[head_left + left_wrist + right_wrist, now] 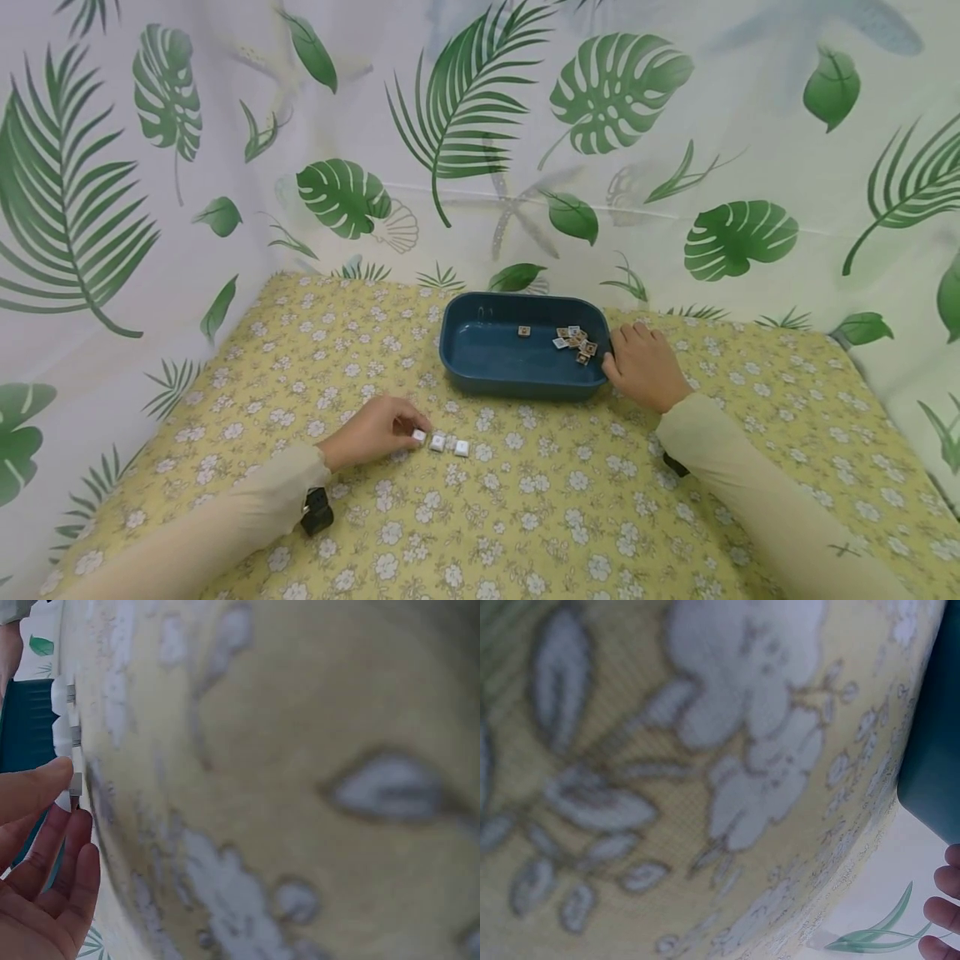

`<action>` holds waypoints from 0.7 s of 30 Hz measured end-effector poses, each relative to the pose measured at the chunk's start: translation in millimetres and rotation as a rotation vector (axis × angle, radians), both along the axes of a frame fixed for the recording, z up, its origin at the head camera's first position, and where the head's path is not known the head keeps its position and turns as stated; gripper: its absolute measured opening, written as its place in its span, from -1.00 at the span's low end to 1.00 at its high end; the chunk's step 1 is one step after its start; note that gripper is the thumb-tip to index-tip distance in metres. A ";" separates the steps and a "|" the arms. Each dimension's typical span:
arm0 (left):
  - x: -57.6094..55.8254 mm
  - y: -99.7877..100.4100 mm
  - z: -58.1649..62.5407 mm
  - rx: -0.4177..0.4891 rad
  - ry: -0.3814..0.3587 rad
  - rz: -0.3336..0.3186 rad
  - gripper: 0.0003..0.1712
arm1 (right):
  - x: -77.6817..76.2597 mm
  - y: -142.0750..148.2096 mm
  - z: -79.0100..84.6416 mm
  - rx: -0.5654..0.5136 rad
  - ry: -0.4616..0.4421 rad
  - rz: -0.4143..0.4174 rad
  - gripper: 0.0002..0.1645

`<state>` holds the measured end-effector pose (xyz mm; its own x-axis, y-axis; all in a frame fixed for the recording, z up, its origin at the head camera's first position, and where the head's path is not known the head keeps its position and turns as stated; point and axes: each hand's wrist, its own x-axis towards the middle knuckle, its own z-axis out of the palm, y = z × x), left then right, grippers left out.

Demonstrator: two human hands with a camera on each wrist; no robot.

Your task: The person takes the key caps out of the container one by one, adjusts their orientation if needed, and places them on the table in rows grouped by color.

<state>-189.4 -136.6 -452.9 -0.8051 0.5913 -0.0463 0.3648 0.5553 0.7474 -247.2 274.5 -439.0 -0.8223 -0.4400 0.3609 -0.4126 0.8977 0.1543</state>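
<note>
On the yellow floral cloth, my left hand [378,431] pinches a small white square piece [418,435] that resembles a keycap, between thumb and fingers. Two more white pieces, a middle one [437,442] and a right one [461,448], continue the row beside it. From the left wrist view, the pinched piece [63,800] has a white top and a greyish base. My right hand [647,365] grips the right end of a dark blue basin [517,387], thumb at its rim. Several small brown and white pieces [576,340] lie inside the basin, mostly at its right.
The floral cloth [570,517] covers the table. A white leaf-printed curtain [465,250] hangs behind it and to the left. Dark wrist straps [318,510] sit below the sleeves.
</note>
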 end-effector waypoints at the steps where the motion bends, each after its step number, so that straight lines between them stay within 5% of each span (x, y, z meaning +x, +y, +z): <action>1: -0.1 -0.3 -1.2 0.002 0.003 0.000 -0.82 | 0.0 -0.2 0.2 0.001 0.000 0.000 -0.66; 21: -1.7 -2.8 0.3 -0.001 -0.050 0.010 -0.81 | 1.5 -2.0 4.1 0.030 -0.002 -0.008 -0.67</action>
<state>-191.1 -139.3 -452.6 -0.8076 0.5832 -0.0873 0.3214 0.5595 0.7640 -245.8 272.5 -434.9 -0.8264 -0.4439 0.3463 -0.4057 0.8960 0.1804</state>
